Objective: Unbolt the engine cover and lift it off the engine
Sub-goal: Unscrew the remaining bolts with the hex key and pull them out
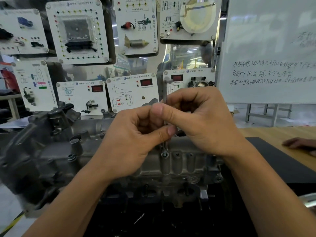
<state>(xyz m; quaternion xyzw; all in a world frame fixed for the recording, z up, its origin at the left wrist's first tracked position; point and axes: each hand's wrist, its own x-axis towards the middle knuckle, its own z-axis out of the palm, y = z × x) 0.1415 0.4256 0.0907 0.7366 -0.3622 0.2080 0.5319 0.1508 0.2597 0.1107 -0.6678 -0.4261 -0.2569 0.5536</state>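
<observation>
A grey cast-metal engine cover (184, 159) lies across the engine (42, 151) in front of me. A thin L-shaped metal key (165, 93) stands upright, its lower tip on a bolt (164, 154) at the cover's near edge. My left hand (133, 144) pinches the key's shaft from the left, thumb against it. My right hand (201, 120) grips the shaft from the right, fingers curled round it. The middle of the shaft is hidden by my fingers.
White training panels (133, 93) with sensors stand right behind the engine. A whiteboard (266, 52) with handwriting fills the right. A black mat (273, 158) lies on the wooden table, and another person's hand (301, 144) rests at the right edge.
</observation>
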